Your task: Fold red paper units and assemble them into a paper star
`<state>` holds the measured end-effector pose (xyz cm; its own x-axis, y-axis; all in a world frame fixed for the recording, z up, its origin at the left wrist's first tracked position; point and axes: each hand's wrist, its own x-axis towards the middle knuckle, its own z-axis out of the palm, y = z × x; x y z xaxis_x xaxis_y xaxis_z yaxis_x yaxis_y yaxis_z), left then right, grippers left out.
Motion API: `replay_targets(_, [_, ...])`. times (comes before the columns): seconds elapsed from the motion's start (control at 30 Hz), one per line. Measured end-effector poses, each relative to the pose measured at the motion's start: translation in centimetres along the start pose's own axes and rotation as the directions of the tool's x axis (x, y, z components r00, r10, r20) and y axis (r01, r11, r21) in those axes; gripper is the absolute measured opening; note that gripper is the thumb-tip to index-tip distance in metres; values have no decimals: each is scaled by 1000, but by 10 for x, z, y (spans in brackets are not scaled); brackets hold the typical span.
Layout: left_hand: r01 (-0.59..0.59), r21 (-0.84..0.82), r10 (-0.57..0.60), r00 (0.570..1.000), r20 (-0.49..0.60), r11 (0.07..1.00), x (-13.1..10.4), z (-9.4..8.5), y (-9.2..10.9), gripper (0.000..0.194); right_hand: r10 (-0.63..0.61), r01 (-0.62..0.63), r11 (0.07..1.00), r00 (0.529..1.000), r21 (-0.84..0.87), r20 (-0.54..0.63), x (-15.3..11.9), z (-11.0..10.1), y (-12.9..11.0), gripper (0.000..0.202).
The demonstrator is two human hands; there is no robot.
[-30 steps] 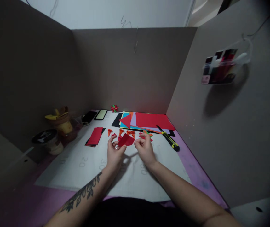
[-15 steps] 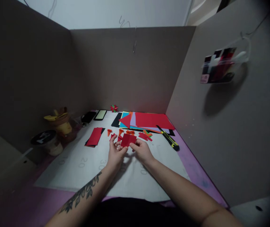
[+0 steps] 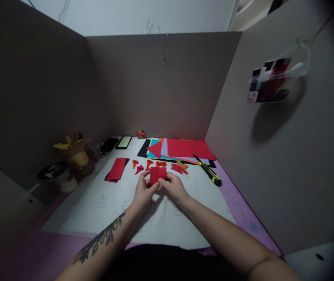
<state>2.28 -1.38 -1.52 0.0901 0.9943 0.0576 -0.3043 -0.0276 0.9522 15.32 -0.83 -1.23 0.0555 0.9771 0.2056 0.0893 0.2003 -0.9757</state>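
Observation:
Between both hands I hold up a small red paper square [image 3: 158, 175], its face toward me. My left hand [image 3: 144, 190] is closed on its left and lower edge, thumb at the bottom. At the lower right edge my right hand [image 3: 175, 188] pinches it, with the fingers behind the sheet. Just beyond lie small folded pieces, a red one [image 3: 139, 169] and several orange ones [image 3: 160, 164]. Red paper strips [image 3: 179, 168] lie to the right of the square. A stack of red rectangles [image 3: 117, 169] rests on the left of the white sheet [image 3: 105, 218].
Coloured paper sheets [image 3: 190, 148] are spread at the back right, near a black-and-yellow utility knife [image 3: 208, 171]. At the back are a phone [image 3: 124, 142] and a folded paper star [image 3: 140, 134]. A lidded tub [image 3: 58, 176] stands left. Grey panels [image 3: 163, 86] enclose the table.
The red paper square has turned slightly and now stands straighter and more level. My left fingers have closed in around its edge. The things on the table have not moved.

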Motion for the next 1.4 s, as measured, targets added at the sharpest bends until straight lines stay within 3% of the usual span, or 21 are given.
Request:
replay_targets(0.27, [-47, 13, 47, 999, 3, 999, -3, 5, 10, 53, 100, -103, 988, 994, 118, 32, -1, 5, -1, 23])
replay_targets(0.5, [-48, 16, 48, 999, 4, 999, -4, 6, 12, 53, 53, -54, 996, 998, 76, 22, 9, -14, -5, 31])
replay_targets(0.67, [-72, 26, 72, 997, -38, 997, -3, 2, 10, 50, 130, -117, 966, 991, 232, -40, 18, -27, -9, 32])
replay_targets(0.77, [-79, 40, 81, 995, -51, 996, -1, 1, 7, 48, 158, -173, 951, 984, 257, 79, 15, -23, -7, 29])
replay_targets(0.83, [-64, 40, 64, 998, -10, 997, -1, 1, 4, 46, 157, -208, 949, 964, 239, 214, 10, -16, -6, 29])
replay_targets(0.87, [-52, 28, 51, 998, 22, 998, -2, 2, 3, 46, 163, -214, 949, 961, 232, 222, 8, -12, -5, 28])
replay_targets(0.97, [-22, 10, 21, 994, 109, 1000, -6, 3, 4, 59, 179, -217, 947, 969, 237, 171, 5, -8, -4, 27])
replay_targets(1.07, [-124, 117, 112, 988, 110, 985, -9, -1, 13, 75, 203, -245, 938, 962, 246, 184, 7, -13, -6, 27])
replay_targets(1.17, [-291, 315, 244, 953, 180, 903, -6, -12, 23, 56, 219, -271, 932, 950, 240, 225, 9, -22, -8, 22])
replay_targets(1.23, [-422, 417, 278, 890, 362, 805, -2, -21, 25, 34, 227, -283, 932, 943, 228, 244, 10, -26, -8, 18])
replay_targets(1.3, [-531, 476, 296, 824, 483, 701, 3, -28, 24, 28, 238, -301, 935, 925, 188, 296, 11, -29, -9, 16])
replay_targets(1.4, [-587, 521, 303, 791, 531, 620, 7, -34, 20, 25, 249, -330, 937, 862, 114, 441, 9, -31, -10, 13])
